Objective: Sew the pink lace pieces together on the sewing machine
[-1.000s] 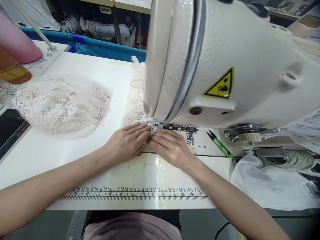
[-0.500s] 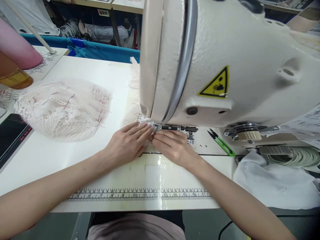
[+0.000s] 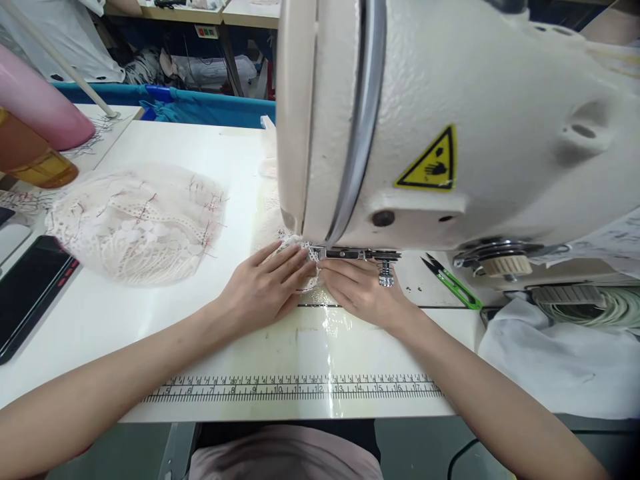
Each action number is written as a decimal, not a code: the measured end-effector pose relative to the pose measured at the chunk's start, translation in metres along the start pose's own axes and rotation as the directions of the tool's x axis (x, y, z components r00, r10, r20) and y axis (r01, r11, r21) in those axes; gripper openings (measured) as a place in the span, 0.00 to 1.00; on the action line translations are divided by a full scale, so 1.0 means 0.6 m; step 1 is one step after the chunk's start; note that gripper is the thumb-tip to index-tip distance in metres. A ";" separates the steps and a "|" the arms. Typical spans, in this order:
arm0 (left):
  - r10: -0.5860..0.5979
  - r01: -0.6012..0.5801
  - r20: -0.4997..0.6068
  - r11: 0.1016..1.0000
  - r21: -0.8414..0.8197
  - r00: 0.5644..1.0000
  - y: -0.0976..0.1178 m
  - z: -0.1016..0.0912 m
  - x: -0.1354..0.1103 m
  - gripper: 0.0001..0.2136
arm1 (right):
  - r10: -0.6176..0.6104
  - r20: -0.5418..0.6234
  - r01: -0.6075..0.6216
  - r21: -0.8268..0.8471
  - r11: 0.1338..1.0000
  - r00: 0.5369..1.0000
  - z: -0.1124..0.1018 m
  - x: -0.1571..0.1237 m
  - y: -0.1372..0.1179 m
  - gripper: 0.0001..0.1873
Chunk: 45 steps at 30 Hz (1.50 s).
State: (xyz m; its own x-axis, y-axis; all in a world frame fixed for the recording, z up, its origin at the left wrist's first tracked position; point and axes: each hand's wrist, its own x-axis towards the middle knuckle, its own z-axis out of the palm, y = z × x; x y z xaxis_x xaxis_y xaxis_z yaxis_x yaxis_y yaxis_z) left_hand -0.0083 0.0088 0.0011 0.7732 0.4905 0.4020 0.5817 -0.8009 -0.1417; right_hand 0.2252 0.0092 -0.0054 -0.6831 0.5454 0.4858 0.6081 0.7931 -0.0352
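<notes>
White lace fabric [image 3: 311,283] lies under the needle end of a cream sewing machine [image 3: 480,127], and part of it runs back behind the machine head. My left hand [image 3: 265,283] rests flat on the lace, fingers extended and slightly spread, just left of the metal presser parts [image 3: 345,254]. Close to it, my right hand [image 3: 367,293] has its fingers pressed together at the lace edge, in front of and partly behind those metal parts. The machine head hides the needle.
Left on the white table [image 3: 190,347] lie a lace piece with reddish threads [image 3: 135,223] and a phone [image 3: 37,293]. A pink thread cone [image 3: 45,100] stands behind. Green thread snips [image 3: 453,283] and white cloth [image 3: 545,360] lie right. A printed ruler [image 3: 295,389] follows the front edge.
The whole view has shifted slightly, so most things sit a little further right. My right hand has moved slightly away from my left, and more lace shows between them.
</notes>
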 end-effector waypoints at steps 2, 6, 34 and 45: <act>0.005 -0.005 0.005 1.000 -0.007 1.000 0.001 -0.001 0.000 0.18 | 0.033 -0.027 -0.033 -0.003 0.999 0.999 0.001 -0.001 0.003 0.08; 0.004 -0.003 0.020 1.000 -0.019 1.000 0.002 -0.001 0.000 0.18 | 0.091 -0.055 -0.090 0.008 0.996 0.994 0.003 -0.002 0.008 0.08; 0.011 -0.012 -0.007 0.989 -0.144 1.000 -0.017 -0.005 -0.005 0.17 | 0.041 0.055 -0.039 -0.035 0.999 0.998 0.005 0.000 -0.009 0.16; 0.020 -0.019 0.005 0.996 -0.086 1.000 -0.021 -0.002 -0.003 0.17 | -0.072 -0.051 0.062 -0.175 0.983 0.996 0.008 0.017 -0.028 0.10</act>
State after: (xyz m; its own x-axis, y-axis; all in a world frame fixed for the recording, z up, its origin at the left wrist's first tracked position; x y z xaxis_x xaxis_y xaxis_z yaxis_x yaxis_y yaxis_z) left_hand -0.0172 0.0177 0.0036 0.7858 0.4765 0.3943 0.5429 -0.8368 -0.0707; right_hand 0.2064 0.0028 -0.0039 -0.7036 0.4727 0.5306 0.6260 0.7656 0.1481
